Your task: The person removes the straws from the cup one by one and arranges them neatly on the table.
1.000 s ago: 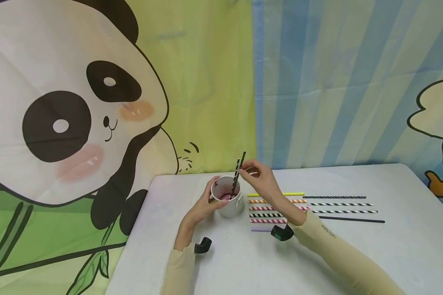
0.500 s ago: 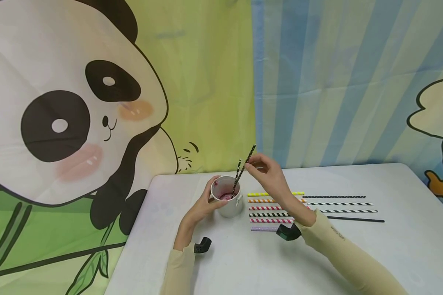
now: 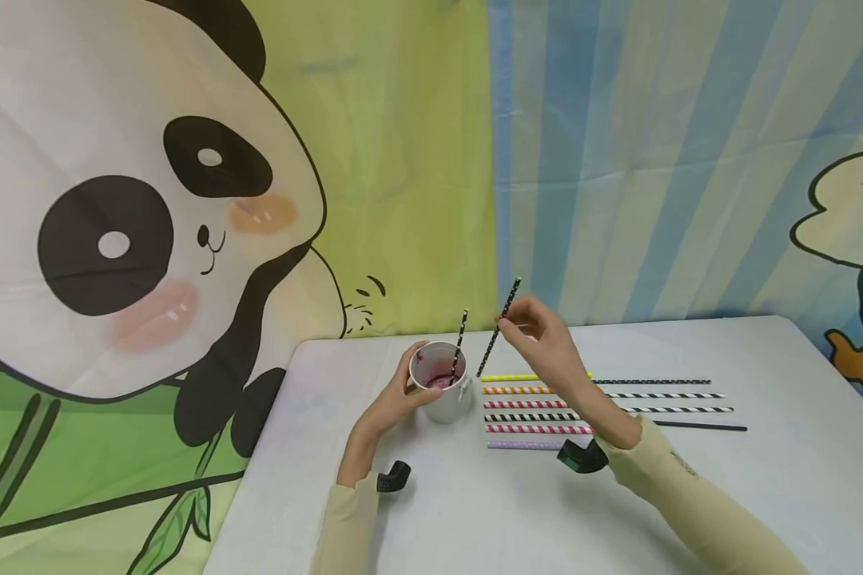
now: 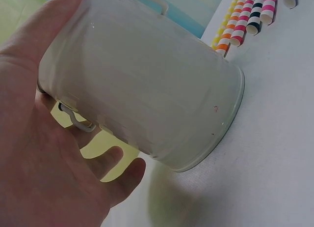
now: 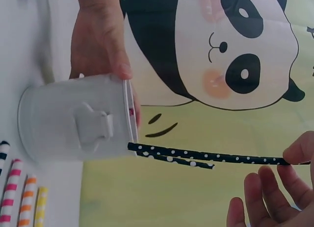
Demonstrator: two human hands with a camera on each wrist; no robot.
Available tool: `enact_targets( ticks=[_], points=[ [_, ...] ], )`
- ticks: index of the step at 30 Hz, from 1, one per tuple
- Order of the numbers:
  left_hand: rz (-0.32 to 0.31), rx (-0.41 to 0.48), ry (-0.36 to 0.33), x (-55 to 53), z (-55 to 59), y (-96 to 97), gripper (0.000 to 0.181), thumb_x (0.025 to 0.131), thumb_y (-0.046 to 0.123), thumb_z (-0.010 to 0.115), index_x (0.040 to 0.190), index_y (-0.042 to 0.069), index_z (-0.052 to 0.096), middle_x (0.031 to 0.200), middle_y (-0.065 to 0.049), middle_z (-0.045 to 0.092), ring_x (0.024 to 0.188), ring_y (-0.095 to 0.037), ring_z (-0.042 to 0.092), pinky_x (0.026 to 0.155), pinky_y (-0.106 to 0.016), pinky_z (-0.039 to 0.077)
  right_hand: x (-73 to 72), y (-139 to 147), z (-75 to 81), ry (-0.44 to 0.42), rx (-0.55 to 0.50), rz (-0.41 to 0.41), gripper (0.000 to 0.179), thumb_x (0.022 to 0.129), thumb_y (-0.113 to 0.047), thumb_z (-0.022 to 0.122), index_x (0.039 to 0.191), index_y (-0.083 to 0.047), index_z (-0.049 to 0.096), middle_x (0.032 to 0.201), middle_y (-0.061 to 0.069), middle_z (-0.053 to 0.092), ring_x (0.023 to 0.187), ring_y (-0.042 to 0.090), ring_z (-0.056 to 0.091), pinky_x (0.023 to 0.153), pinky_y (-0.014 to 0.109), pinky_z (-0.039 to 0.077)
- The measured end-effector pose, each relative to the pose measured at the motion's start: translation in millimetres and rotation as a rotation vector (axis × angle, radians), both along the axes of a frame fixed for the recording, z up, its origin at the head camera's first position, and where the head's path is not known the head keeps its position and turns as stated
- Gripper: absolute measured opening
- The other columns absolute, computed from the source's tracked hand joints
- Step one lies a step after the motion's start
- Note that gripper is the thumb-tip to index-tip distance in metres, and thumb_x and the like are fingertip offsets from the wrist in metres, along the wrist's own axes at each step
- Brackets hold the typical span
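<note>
My left hand [image 3: 388,403] holds a white bucket [image 3: 449,409] by its side, the thumb at the front and fingers round the back near the rim. Inside the bucket, a dark reddish-pink patch shows on the bottom. One black straw with white dots [image 3: 463,326] leans upright in it. Just right of the rim, my right hand [image 3: 549,347] pinches a second black dotted straw [image 3: 487,356] between thumb and fingertips, tilted, its lower end outside the bucket. In the left wrist view the bucket's wall [image 4: 147,79] lies against my palm; its inside is hidden there.
Right of the bucket lie rows of paper straws: yellow [image 3: 503,378], orange-striped [image 3: 514,390], red-striped [image 3: 525,405], black-striped, pink-striped and purple [image 3: 521,445]. Farther right are a dotted black straw [image 3: 662,382], black-and-white striped ones [image 3: 679,395] and a plain black one [image 3: 705,426]. A panda-print curtain hangs behind the table.
My right hand has drawn one black dotted straw up out of the bucket and moved it to the right. The other dotted straw stays inside. My left hand holds the bucket in place.
</note>
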State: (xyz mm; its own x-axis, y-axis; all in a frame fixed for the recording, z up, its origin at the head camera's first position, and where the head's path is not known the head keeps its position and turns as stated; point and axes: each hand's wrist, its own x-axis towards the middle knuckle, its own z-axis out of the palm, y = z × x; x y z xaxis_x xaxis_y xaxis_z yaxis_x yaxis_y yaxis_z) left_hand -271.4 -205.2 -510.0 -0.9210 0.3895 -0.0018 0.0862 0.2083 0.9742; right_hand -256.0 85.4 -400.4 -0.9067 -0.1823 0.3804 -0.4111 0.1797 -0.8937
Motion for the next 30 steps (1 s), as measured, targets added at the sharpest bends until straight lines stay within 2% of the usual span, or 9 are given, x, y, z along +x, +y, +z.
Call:
enact_targets(
  ticks=[4,8,13,18,21,25,28,30],
  points=[
    [0.001,-0.006,0.007,-0.3,-0.6,-0.9,0.09,0.091,0.023,0.075,0.159,0.033,0.017,0.158,-0.004,0.031,0.152,-0.039,0.022,0.121,-0.063,0.019,2.6,4.5,0.4,0.014,0.072,0.012,0.012,0.1,-0.022,0.062,0.105,-0.012,0.06,0.108,0.007,0.065,0.101,0.014,0.064,0.096,0.033,0.051],
    [0.005,-0.018,0.008,-0.5,-0.9,-0.8,0.09,0.091,0.025,0.075,0.159,0.032,0.017,0.158,-0.003,0.031,0.152,-0.039,0.021,0.121,-0.063,0.018,4.9,7.2,-2.2,0.105,0.198,0.042,0.004,0.098,-0.015,0.062,0.1,-0.016,0.059,0.098,-0.002,0.064,0.093,0.013,0.061,0.089,0.034,0.053],
    [0.006,-0.015,0.011,0.5,1.1,0.1,0.09,0.091,0.024,0.075,0.16,0.029,0.016,0.158,-0.002,0.032,0.153,-0.037,0.02,0.122,-0.062,0.017,8.8,10.4,-11.6,0.224,0.373,0.077,0.014,0.091,-0.008,0.06,0.095,-0.021,0.057,0.091,-0.005,0.06,0.088,0.011,0.058,0.082,0.032,0.052],
    [0.004,-0.017,0.011,0.4,0.7,1.1,0.091,0.09,0.024,0.075,0.16,0.028,0.016,0.158,-0.001,0.032,0.153,-0.038,0.018,0.122,-0.063,0.016,14.6,14.8,-22.6,0.251,0.549,0.072,0.016,0.085,-0.01,0.061,0.092,-0.024,0.056,0.093,-0.012,0.057,0.091,0.012,0.056,0.081,0.033,0.049],
    [0.006,-0.019,0.006,0.3,0.1,1.7,0.091,0.09,0.025,0.075,0.159,0.03,0.017,0.158,-0.001,0.032,0.153,-0.038,0.019,0.122,-0.063,0.017,17.3,15.3,-27.9,0.29,0.667,0.054,0.015,0.082,-0.012,0.062,0.089,-0.024,0.056,0.089,-0.013,0.055,0.087,0.011,0.054,0.075,0.031,0.048],
    [0.014,-0.025,0.009,0.6,0.1,1.5,0.09,0.09,0.025,0.076,0.159,0.032,0.018,0.158,-0.002,0.032,0.152,-0.037,0.021,0.122,-0.062,0.017,20.2,14.1,-37.4,0.434,0.808,0.026,0.013,0.079,-0.012,0.062,0.085,-0.019,0.054,0.082,-0.009,0.05,0.074,0.01,0.045,0.064,0.027,0.038],
    [0.017,-0.035,0.018,0.3,0.2,0.6,0.09,0.09,0.027,0.076,0.159,0.033,0.018,0.158,-0.002,0.032,0.152,-0.036,0.023,0.122,-0.062,0.017,22.1,13.0,-45.5,0.567,0.912,-0.018,0.013,0.079,-0.013,0.062,0.087,-0.017,0.053,0.081,-0.006,0.048,0.071,0.014,0.041,0.062,0.027,0.033],
    [0.019,-0.038,0.023,0.0,0.1,-0.3,0.09,0.09,0.027,0.076,0.158,0.033,0.018,0.158,-0.002,0.033,0.152,-0.037,0.023,0.121,-0.063,0.018,23.0,12.4,-50.2,0.622,0.973,-0.047,0.013,0.079,-0.014,0.062,0.088,-0.016,0.053,0.082,-0.004,0.048,0.071,0.016,0.042,0.063,0.028,0.033]
  ],
)
